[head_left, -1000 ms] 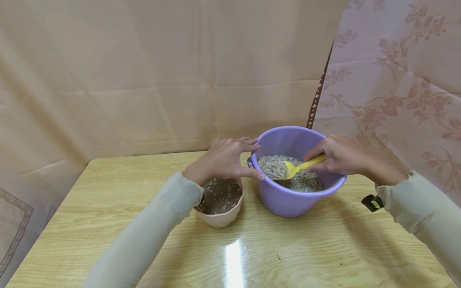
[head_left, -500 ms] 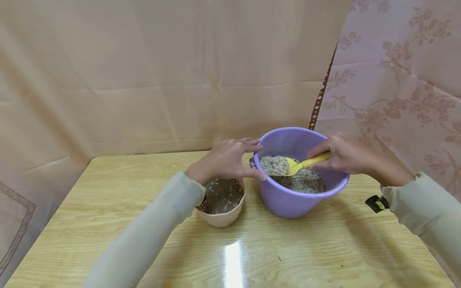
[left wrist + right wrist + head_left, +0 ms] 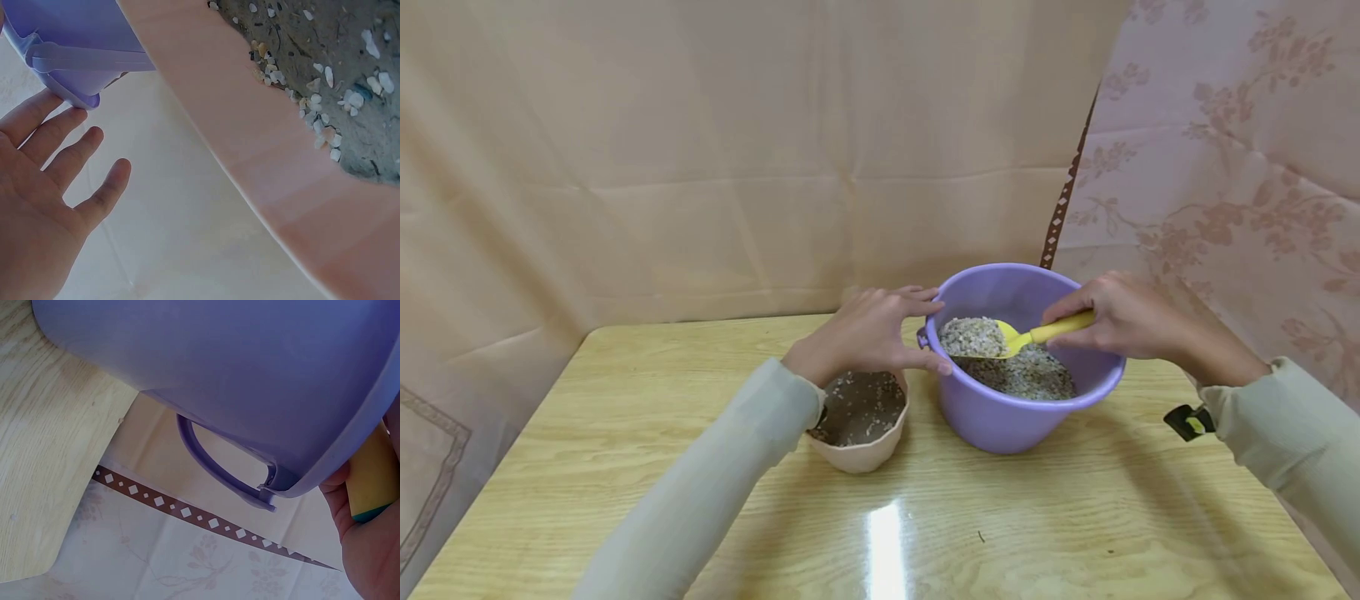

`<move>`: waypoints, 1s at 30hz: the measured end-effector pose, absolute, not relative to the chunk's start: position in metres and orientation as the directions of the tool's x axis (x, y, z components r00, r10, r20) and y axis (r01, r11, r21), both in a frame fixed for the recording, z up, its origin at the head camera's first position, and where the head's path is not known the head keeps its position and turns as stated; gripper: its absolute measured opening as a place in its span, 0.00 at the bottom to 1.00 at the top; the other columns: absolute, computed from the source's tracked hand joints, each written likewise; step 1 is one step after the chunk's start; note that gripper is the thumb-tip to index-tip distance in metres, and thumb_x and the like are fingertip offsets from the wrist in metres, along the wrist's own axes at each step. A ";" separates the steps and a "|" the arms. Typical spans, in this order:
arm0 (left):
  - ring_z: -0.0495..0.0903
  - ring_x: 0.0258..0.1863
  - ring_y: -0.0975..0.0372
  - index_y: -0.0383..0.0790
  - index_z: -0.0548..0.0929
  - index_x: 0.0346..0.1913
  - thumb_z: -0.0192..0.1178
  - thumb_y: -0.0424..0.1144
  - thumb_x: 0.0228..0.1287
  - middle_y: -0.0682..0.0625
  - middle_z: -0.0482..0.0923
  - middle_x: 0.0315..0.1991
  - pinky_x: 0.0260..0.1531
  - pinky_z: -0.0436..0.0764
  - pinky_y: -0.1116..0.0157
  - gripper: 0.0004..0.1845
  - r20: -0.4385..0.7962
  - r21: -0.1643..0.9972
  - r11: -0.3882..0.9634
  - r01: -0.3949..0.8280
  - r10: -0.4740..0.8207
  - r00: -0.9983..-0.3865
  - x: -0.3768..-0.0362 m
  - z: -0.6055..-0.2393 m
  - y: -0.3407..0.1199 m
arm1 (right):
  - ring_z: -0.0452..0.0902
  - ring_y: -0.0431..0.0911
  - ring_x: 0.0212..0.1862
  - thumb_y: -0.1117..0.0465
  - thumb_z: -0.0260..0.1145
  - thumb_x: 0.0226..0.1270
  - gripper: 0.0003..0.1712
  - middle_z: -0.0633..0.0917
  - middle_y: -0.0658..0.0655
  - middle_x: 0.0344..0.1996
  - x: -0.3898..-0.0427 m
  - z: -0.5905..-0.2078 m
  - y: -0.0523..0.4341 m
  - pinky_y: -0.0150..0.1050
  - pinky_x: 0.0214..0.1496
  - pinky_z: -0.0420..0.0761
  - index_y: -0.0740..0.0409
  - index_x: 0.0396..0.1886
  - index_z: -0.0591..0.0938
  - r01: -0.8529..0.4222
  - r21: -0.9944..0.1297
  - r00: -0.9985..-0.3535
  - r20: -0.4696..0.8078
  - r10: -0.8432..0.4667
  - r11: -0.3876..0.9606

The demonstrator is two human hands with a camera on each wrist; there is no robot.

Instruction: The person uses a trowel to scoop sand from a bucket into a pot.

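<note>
In the head view a purple bucket [image 3: 1000, 425] of pale gravel [image 3: 1037, 379] stands on the table. My right hand [image 3: 1120, 317] grips the yellow handle of a small trowel [image 3: 1060, 327], whose blade bears a heap of gravel [image 3: 973, 337] inside the bucket, near its left rim. My left hand [image 3: 868, 329] rests on that rim, fingers mostly straight and spread. Below my left wrist sits a pale pink pot [image 3: 859, 458] with grey-brown soil [image 3: 861, 408] and scattered white stones. The left wrist view shows the pot's soil and stones [image 3: 325, 125] close up.
Wood-grain table [image 3: 647, 433] stretches left and in front. A beige curtain [image 3: 722, 167] hangs behind, a floral cloth [image 3: 1240, 192] at the right. The bucket's carrying handle [image 3: 212, 465] hangs at its side in the right wrist view. A dark wrist strap piece [image 3: 1187, 422] shows by the right sleeve.
The trowel has risen slightly, with its heap of gravel now fuller in view above the rest. My right hand has shifted a little right and up; the left hand keeps its place.
</note>
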State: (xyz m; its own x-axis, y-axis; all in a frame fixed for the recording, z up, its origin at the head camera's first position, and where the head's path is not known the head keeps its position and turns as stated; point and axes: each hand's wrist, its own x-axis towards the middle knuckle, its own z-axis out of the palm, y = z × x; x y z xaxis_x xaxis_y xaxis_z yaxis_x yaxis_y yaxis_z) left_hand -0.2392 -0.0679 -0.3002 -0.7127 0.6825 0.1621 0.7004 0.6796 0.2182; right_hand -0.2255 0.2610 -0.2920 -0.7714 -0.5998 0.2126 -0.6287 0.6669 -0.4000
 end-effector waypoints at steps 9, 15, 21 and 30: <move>0.69 0.69 0.58 0.53 0.75 0.69 0.64 0.77 0.46 0.55 0.68 0.71 0.42 0.71 0.56 0.49 0.166 0.213 0.681 0.701 0.682 -0.712 -0.238 -0.301 -0.069 | 0.77 0.30 0.20 0.58 0.81 0.50 0.12 0.88 0.40 0.26 -0.225 -0.291 0.262 0.28 0.20 0.77 0.46 0.37 0.91 -0.680 -0.356 -0.733 0.282 -0.620 0.641; 0.70 0.69 0.57 0.52 0.75 0.69 0.64 0.77 0.46 0.54 0.69 0.70 0.41 0.71 0.57 0.49 0.174 0.210 0.680 0.703 0.681 -0.711 -0.239 -0.302 -0.069 | 0.76 0.30 0.19 0.60 0.82 0.49 0.13 0.87 0.39 0.25 -0.224 -0.289 0.263 0.28 0.19 0.77 0.44 0.37 0.91 -0.687 -0.349 -0.726 0.299 -0.619 0.637; 0.70 0.68 0.57 0.52 0.74 0.69 0.64 0.77 0.46 0.55 0.68 0.71 0.44 0.71 0.55 0.49 0.169 0.217 0.683 0.698 0.678 -0.716 -0.238 -0.301 -0.069 | 0.80 0.35 0.20 0.61 0.80 0.53 0.11 0.87 0.40 0.26 -0.222 -0.287 0.266 0.30 0.19 0.78 0.44 0.36 0.91 -0.664 -0.373 -0.746 0.269 -0.609 0.648; 0.70 0.68 0.57 0.52 0.74 0.70 0.64 0.77 0.46 0.54 0.68 0.71 0.42 0.69 0.56 0.50 0.158 0.215 0.688 0.693 0.675 -0.720 -0.237 -0.300 -0.068 | 0.80 0.36 0.20 0.61 0.80 0.53 0.11 0.88 0.43 0.27 -0.219 -0.283 0.267 0.31 0.20 0.79 0.48 0.38 0.91 -0.634 -0.398 -0.771 0.265 -0.579 0.663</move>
State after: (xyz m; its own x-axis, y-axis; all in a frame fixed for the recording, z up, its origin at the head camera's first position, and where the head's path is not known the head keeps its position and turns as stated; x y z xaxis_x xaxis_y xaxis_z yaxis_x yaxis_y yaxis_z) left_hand -0.2371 -0.0683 -0.3002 -0.7202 0.6755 0.1584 0.6929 0.6884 0.2146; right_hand -0.2192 0.2673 -0.2831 -0.7710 -0.5793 0.2647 -0.6345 0.6627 -0.3979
